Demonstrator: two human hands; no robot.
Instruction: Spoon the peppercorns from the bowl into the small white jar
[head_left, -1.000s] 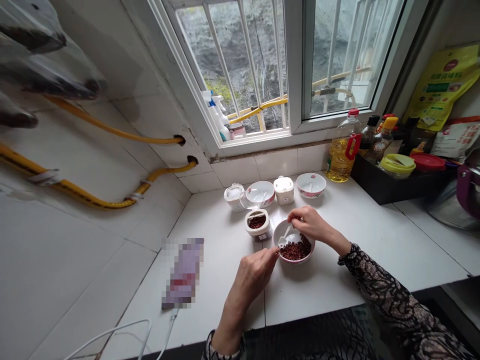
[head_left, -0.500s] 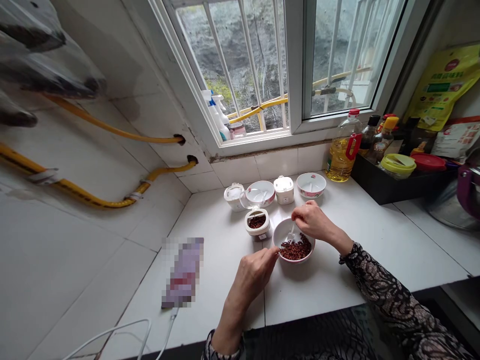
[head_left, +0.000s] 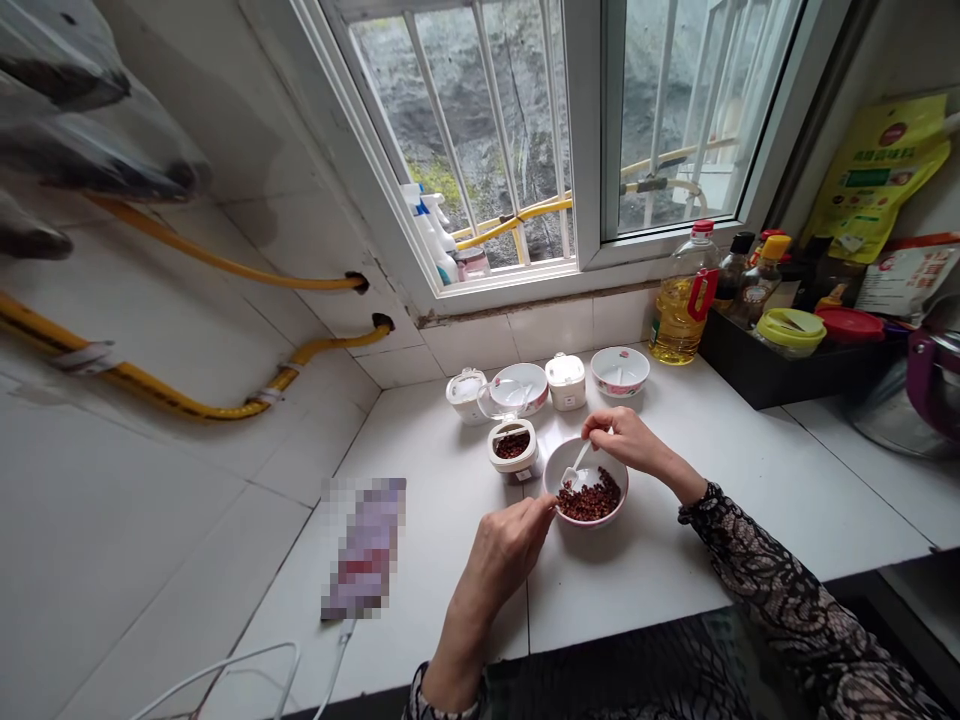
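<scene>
1. Head view: the right hand (head_left: 626, 440) holds a small white plastic spoon (head_left: 576, 468) in a closed fingertip grip on the handle. The spoon blade points down-left into a white bowl (head_left: 586, 482).
2. The bowl stands on the white worktop (head_left: 675, 560), directly in front of the person. It contains dark red dried peppercorns (head_left: 591, 498), heaped toward the near-right side; the far-left inner wall is bare.
3. The left hand (head_left: 510, 545) pinches the bowl's near-left rim, fingers closed on it, steadying the bowl.
4. Change over the last second: the spoon blade sat raised at the left inner wall, then dipped upright into the middle of the bowl, and is now tilted with its tip at the far edge of the heap. The left hand has not shifted. Judgement: the spoon is working the contents, with a scoop in progress.
5. An open spice jar (head_left: 512, 450), its clear lid (head_left: 498, 398) tipped back, stands just beside the bowl on the far-left side and holds the same dark red material.
6. Behind it, along the tiled wall: two closed jars and two shallow bowls. A cooking oil bottle (head_left: 679, 300) stands well apart to the right.
</scene>
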